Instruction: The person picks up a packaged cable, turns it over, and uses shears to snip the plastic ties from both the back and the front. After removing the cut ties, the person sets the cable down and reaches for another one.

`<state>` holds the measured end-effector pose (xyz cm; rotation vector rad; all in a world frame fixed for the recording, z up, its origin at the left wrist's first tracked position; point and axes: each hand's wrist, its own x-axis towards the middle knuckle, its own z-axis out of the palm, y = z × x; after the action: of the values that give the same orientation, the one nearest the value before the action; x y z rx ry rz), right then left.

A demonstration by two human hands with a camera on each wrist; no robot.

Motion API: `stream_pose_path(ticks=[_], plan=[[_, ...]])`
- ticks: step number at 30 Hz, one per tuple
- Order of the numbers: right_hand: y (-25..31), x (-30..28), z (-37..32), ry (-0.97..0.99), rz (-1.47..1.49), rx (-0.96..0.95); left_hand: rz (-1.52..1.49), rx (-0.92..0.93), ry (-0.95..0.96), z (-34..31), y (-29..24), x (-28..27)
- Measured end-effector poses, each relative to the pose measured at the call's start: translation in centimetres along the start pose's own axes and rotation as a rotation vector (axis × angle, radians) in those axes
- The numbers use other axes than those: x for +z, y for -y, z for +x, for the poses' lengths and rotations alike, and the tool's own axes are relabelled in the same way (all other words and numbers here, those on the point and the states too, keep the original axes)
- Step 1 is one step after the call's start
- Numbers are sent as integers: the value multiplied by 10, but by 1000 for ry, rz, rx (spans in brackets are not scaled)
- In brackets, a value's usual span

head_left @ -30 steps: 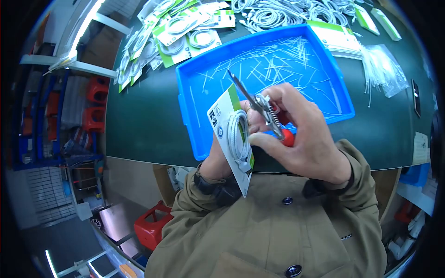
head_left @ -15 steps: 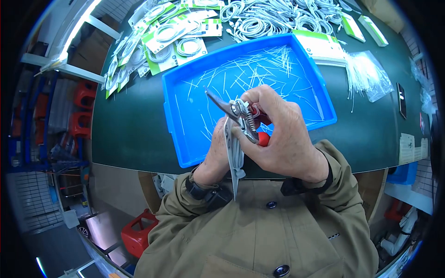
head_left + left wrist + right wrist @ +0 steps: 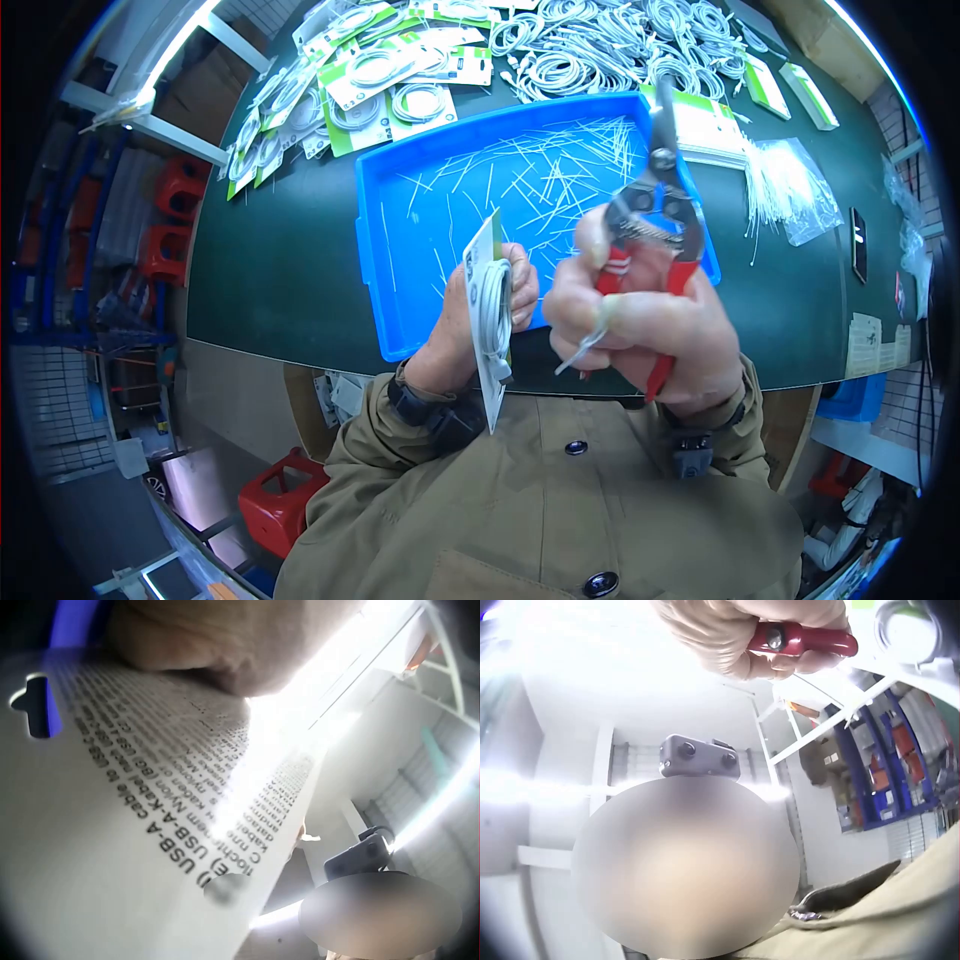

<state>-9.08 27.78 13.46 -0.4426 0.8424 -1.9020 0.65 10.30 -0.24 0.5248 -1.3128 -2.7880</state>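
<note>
In the head view my left hand (image 3: 455, 335) grips an upright packaging card (image 3: 475, 275), with a coiled white cable (image 3: 493, 310) fastened to its right face. Printed text about a USB-A cable covers the card's back in the left wrist view, below my left hand (image 3: 232, 637). To the right, my right hand (image 3: 660, 325) holds pruning shears (image 3: 655, 195), red handles in the palm and blades pointing away from me. A thin white strip (image 3: 580, 352) sticks out from between its fingers. The right wrist view shows one red handle (image 3: 814, 641) in that hand.
Beneath the hands, a blue tray (image 3: 365, 245) holds many scattered white strips. Carded cables (image 3: 365, 85) are piled at back left, loose cable coils (image 3: 570, 60) behind the tray. Green-and-white cards (image 3: 710, 130), a plastic bag (image 3: 805, 200) with white strips and a phone (image 3: 858, 245) lie right.
The shears were against the cable side of the card; my right hand has drawn them away to the right and turned them to point forward. The white strip now shows in its fingers.
</note>
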Motion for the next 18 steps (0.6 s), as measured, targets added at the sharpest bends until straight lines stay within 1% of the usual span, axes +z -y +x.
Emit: stream_pose_path(ticks=[3, 5, 6, 7, 9, 10, 11, 13, 14, 15, 17, 18], plan=[[4, -10, 3, -86, -147, -60, -219, -11, 201, 4, 1, -11], [-2, -23, 9, -148, -235, -61, -328, 17, 483, 13, 1, -29], [-7, -27, 12, -182, -285, -67, -344, 10, 536, 10, -5, -33], [-9, -31, 14, -202, -320, -67, -335, 41, 617, 9, -13, -39], [-14, -39, 18, -233, -382, -68, -304, 130, 502, -20, -31, -45], [-18, -46, 20, -243, -416, -85, -248, 215, 439, -35, -39, -53], [-22, -52, 22, -274, -423, -93, -257, 209, 355, -52, -51, -61], [-28, -63, 26, -325, -428, -124, -205, 331, 213, -87, -65, -95], [-30, -74, 27, -346, -505, -143, -117, 426, 120, -107, -69, -122], [-34, -81, 29, -360, -634, -230, -28, 522, 29, -131, -72, -147], [-43, -90, 32, -410, -888, -410, 59, 677, -398, -184, -74, -170], [-44, -92, 33, -427, -994, -461, 243, 723, -689, -195, -81, -163]])
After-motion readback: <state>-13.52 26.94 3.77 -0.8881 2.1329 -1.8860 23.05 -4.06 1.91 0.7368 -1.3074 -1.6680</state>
